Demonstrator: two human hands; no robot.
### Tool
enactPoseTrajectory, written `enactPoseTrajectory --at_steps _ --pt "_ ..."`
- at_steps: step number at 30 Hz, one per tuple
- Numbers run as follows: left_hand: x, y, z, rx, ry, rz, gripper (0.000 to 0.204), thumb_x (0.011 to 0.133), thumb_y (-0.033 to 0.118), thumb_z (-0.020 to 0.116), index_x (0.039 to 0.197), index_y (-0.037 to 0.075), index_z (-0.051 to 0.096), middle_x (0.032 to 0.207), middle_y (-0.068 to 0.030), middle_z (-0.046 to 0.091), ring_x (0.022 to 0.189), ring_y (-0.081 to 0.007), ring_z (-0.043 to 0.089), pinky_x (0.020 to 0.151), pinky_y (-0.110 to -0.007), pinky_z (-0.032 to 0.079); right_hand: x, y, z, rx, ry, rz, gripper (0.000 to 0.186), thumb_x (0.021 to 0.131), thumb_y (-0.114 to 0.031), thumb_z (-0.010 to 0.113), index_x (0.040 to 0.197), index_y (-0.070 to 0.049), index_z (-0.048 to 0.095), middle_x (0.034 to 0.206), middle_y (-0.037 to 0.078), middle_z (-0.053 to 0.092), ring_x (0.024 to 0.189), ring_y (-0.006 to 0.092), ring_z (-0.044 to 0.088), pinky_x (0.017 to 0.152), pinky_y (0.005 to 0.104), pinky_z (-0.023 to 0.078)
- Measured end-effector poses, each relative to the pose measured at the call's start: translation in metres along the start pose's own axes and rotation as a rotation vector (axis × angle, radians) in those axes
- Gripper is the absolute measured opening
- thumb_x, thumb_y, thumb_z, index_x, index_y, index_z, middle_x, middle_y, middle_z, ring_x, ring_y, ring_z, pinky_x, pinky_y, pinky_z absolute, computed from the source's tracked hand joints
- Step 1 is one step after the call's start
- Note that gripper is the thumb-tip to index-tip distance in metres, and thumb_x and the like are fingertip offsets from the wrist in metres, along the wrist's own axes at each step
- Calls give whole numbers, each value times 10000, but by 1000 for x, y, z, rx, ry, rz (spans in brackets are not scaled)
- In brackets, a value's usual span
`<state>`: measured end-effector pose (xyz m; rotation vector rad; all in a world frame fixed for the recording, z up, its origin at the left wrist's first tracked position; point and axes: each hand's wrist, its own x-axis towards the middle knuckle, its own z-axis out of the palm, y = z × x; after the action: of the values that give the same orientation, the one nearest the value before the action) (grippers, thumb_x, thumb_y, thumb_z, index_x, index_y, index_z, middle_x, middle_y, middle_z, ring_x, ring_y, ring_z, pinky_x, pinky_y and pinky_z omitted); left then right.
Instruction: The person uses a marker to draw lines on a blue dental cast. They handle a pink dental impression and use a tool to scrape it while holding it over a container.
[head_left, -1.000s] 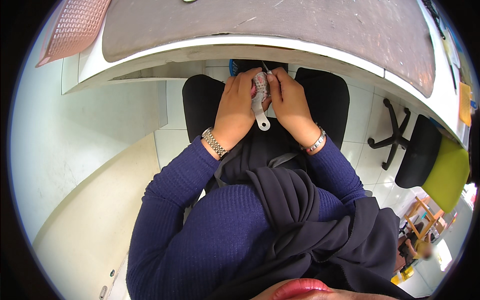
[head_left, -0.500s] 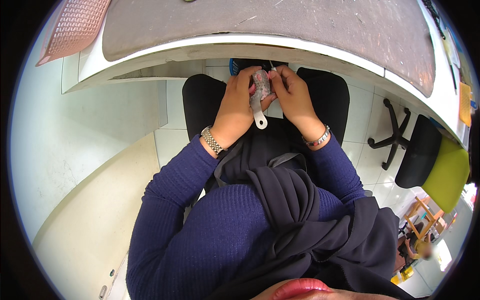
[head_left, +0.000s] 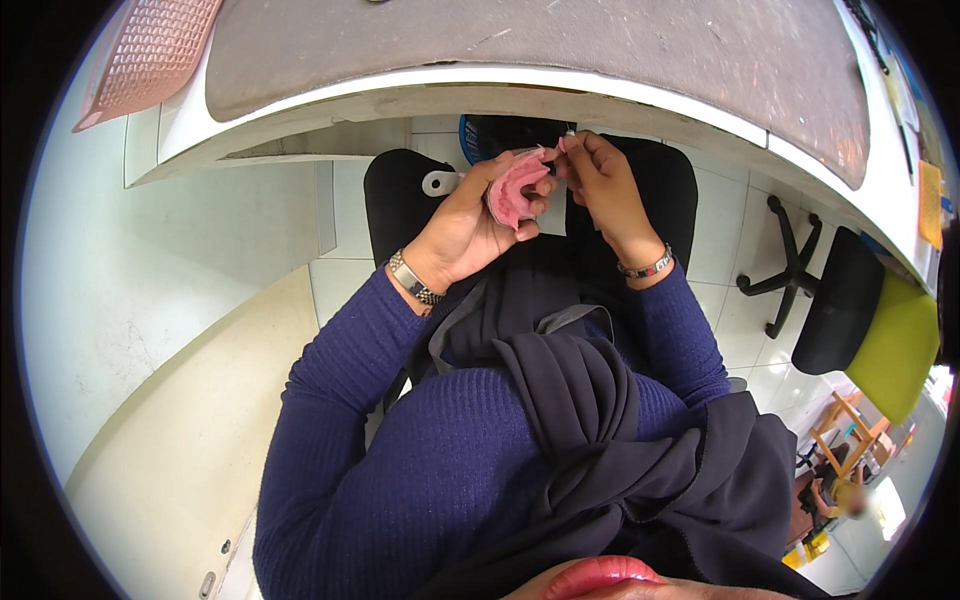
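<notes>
My left hand is closed around a dental impression tray filled with pink impression material. The pink, horseshoe-shaped side faces up, and its metal handle with a hole sticks out to the left past my thumb. Close to the tray's far right end, my right hand pinches a small, thin tool whose pale tip shows above the fingers. A bit of pink lies at those fingertips. Most of the tool is hidden in my hand, so its kind cannot be made out.
Beyond my hands runs the white desk's front edge, with a worn grey mat on top. A pink plastic basket stands at the far left. Below the hands sits a blue-rimmed bin with a black liner. A green-and-black chair is at right.
The tray has been turned over: its perforated metal back faced up with the handle toward me; now the pink side shows and the handle points left. My right hand has shifted slightly right.
</notes>
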<state>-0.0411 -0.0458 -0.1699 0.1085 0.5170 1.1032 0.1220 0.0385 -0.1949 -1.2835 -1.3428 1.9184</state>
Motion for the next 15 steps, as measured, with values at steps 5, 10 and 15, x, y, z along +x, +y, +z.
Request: enactPoseTrajectory --at_steps 5,10,15 --pt "0 -2 3 -169 -106 -56 620 949 452 418 1323 -41 375 908 -65 478 744 -138 452 574 -257 397 6 12 -8 -22 19 -75 215 943 -224 524 889 -25 587 712 3 576 577 41 436 502 196 339" --pt "-2 -2 -3 -244 -157 -59 659 955 507 372 1277 -62 453 888 -92 533 704 -156 503 557 -248 404 8 14 -12 -12 27 -81 210 934 -211 538 908 -13 600 716 8 600 572 46 445 504 209 348" --pt "-3 0 -3 -253 -125 -67 682 954 521 347 1264 -77 458 846 -97 571 657 -160 512 522 -248 403 14 20 -12 -177 113 -152 228 919 -217 561 858 -3 610 696 19 619 552 57 451 506 235 356"
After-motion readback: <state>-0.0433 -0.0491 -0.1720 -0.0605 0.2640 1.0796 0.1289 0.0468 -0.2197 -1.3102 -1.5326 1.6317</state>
